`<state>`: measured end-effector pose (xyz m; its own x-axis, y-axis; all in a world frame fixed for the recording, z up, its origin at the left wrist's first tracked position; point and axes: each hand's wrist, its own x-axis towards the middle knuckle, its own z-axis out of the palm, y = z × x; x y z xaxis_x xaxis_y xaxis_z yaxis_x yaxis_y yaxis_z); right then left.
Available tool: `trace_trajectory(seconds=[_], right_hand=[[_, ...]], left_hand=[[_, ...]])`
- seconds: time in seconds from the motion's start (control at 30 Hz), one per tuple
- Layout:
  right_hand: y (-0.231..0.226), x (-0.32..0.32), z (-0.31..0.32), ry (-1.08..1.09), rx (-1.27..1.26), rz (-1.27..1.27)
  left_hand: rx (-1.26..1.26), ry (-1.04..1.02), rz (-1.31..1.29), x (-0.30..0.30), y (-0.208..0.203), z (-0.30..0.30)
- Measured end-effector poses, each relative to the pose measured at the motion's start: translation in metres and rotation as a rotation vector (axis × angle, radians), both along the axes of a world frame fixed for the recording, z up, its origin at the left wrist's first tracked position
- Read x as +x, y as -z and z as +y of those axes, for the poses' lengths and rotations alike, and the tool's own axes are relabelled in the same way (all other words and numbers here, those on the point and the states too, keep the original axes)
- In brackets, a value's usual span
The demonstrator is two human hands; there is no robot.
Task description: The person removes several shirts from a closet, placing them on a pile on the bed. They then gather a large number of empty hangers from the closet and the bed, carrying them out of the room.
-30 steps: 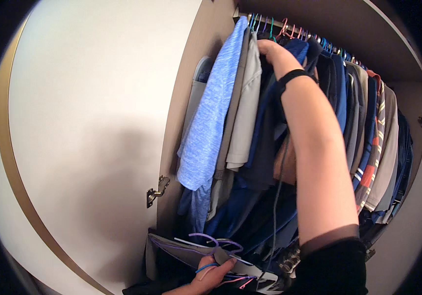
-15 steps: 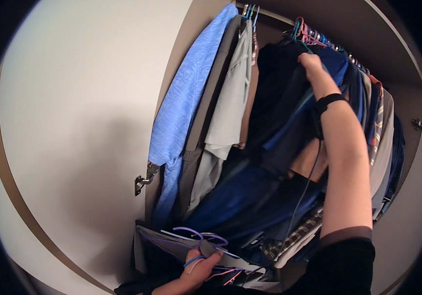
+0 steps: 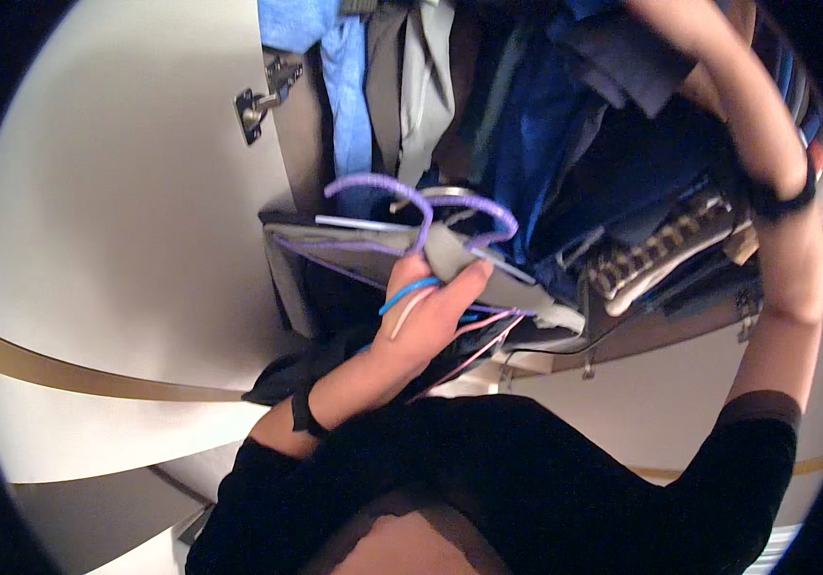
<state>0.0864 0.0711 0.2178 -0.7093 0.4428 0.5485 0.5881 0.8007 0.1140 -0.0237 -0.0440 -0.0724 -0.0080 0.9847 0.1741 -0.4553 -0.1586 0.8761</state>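
My left hand (image 3: 426, 321) is shut on a bundle of thin hangers (image 3: 402, 187), purple, blue, white and pink, with a grey garment (image 3: 335, 240) draped over them. It holds them low, in front of the open wardrobe. My right arm reaches up along the right side, with a dark band on its wrist. My right hand (image 3: 708, 57) is up among dark blue hanging clothes (image 3: 565, 134), and its fingers are cut off by the top edge.
A white wardrobe door (image 3: 124, 240) with a metal hinge (image 3: 258, 96) stands open at the left. A light blue shirt (image 3: 344, 86) and a grey top (image 3: 426, 86) hang beside it. A patterned garment (image 3: 661, 249) sticks out at the right.
The view has tilted down, so the rail has left the frame. My left hand with the hangers has risen toward the middle. My right hand stays up among the clothes.
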Motion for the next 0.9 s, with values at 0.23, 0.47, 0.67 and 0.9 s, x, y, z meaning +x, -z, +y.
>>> trace_trajectory(seconds=[0.23,0.47,0.67,0.9], right_hand=[[0.22,0.093,-0.111,0.093,-0.964,-0.054],[0.245,0.111,-0.168,0.223,-0.652,0.162],[0.227,0.102,-0.177,0.228,-0.622,0.186],[0.203,0.136,-0.174,0.335,-0.631,0.377]], left_hand=[[0.014,0.178,0.0,-0.006,-0.011,-0.015],[0.095,0.314,0.131,-0.018,-0.021,-0.041],[0.08,0.393,-0.039,-0.036,-0.004,-0.059],[0.18,0.367,0.207,-0.071,0.011,-0.106]])
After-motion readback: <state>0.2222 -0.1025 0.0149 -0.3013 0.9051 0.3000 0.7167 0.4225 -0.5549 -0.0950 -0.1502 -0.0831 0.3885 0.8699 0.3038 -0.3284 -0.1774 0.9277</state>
